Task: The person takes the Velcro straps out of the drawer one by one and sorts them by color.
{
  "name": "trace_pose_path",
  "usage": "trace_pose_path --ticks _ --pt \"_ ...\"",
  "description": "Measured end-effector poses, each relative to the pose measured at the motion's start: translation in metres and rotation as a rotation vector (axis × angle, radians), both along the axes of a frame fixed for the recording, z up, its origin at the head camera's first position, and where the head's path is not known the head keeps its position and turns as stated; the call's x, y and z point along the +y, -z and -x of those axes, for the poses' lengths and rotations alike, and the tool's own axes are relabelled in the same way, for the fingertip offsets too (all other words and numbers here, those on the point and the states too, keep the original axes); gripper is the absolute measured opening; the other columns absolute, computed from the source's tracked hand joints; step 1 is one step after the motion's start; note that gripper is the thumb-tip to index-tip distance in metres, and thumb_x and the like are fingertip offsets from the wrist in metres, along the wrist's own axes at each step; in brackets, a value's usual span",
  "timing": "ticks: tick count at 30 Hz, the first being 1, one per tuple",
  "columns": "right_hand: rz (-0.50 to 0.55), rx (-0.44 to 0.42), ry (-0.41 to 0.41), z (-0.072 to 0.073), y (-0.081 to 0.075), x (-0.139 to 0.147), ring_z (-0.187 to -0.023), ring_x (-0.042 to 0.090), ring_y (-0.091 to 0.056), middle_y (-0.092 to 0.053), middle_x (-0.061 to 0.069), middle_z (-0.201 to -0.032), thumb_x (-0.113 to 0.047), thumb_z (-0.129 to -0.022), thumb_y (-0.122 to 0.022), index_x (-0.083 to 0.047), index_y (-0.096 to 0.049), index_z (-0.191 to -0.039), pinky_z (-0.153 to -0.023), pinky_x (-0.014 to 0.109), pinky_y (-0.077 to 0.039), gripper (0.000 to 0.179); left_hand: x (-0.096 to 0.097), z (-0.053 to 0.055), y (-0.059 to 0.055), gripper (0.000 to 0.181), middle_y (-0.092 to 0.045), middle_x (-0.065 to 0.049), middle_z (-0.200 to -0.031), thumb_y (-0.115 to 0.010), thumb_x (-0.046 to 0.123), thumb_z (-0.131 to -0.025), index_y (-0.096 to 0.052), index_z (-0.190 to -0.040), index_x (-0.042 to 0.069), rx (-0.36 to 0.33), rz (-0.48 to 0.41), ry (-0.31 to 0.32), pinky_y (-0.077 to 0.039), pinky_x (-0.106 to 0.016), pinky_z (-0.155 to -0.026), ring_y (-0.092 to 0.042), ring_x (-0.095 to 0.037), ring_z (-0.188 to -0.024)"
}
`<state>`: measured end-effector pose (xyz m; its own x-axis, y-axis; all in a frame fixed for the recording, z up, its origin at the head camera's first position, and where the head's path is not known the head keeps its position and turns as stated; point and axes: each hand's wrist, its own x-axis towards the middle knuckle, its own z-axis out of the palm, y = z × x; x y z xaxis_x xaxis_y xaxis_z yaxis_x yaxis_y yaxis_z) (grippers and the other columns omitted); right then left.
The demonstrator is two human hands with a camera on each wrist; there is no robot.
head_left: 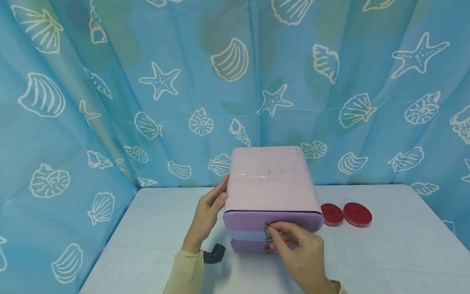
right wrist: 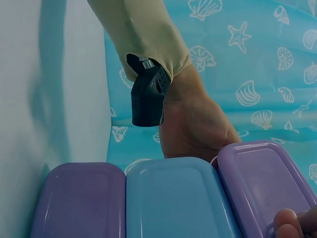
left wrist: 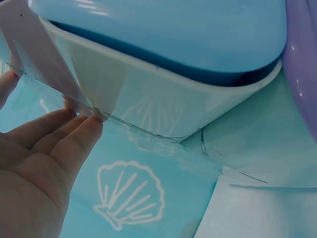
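A small chest of drawers (head_left: 273, 179) has a pale pink top. Its fronts are a purple top drawer (head_left: 242, 220), a blue middle drawer (head_left: 246, 235) and a purple bottom drawer (head_left: 247, 246). With thumb and fingers my right hand (head_left: 302, 253) pinches the ring pull (head_left: 267, 229) of the top drawer. In the right wrist view that purple drawer (right wrist: 267, 173) juts out a little past the blue one (right wrist: 173, 193). My left hand (head_left: 205, 214) rests against the chest's left side, its fingers nearly straight; the left wrist view shows those fingertips (left wrist: 91, 119) touching the side wall.
Two flat red rolls (head_left: 357, 214) with small centre holes lie to the right of the chest. The chest stands on a white table (head_left: 385, 253). A blue shell-patterned curtain (head_left: 198, 94) hangs behind and to the left. A black camera (head_left: 214, 254) sits on the left wrist.
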<state>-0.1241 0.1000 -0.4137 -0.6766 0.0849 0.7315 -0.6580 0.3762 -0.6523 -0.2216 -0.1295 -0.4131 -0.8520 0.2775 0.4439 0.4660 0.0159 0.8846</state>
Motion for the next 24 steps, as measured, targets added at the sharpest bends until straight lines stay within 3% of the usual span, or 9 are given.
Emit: trace_pose_path --ticks 7,17,24 --pt "0.009 0.018 -0.006 0.006 0.001 0.001 -0.051 0.006 -0.064 -0.074 0.004 -0.075 0.01 -0.079 -0.08 -0.004 -0.074 -0.091 -0.047 0.015 -0.051 0.018 -0.001 0.0 0.0 0.047 -0.041 0.001 -0.157 -0.048 0.015 -0.107 -0.042 -0.154 0.016 0.001 -0.022 0.025 -0.036 -0.032 -0.113 -0.039 -0.018 -0.144" --pt "0.007 0.059 -0.002 0.012 0.001 0.001 -0.048 0.009 -0.063 -0.071 0.004 -0.068 0.008 -0.079 -0.08 -0.006 -0.074 -0.091 -0.046 0.015 -0.049 0.019 -0.001 -0.001 0.0 0.047 -0.041 0.001 -0.157 -0.048 0.016 -0.107 -0.043 -0.154 0.015 -0.002 -0.023 0.014 -0.036 -0.032 -0.113 -0.039 -0.018 -0.144" --pt "0.002 0.058 0.003 0.013 0.002 0.001 -0.049 0.005 -0.063 -0.073 0.001 -0.071 0.008 -0.079 -0.08 -0.006 -0.074 -0.091 -0.046 0.015 -0.05 0.019 -0.001 0.0 -0.001 0.047 -0.042 0.001 -0.156 -0.048 0.016 -0.107 -0.043 -0.154 0.016 0.008 -0.008 0.004 -0.034 -0.033 -0.114 -0.039 -0.017 -0.144"
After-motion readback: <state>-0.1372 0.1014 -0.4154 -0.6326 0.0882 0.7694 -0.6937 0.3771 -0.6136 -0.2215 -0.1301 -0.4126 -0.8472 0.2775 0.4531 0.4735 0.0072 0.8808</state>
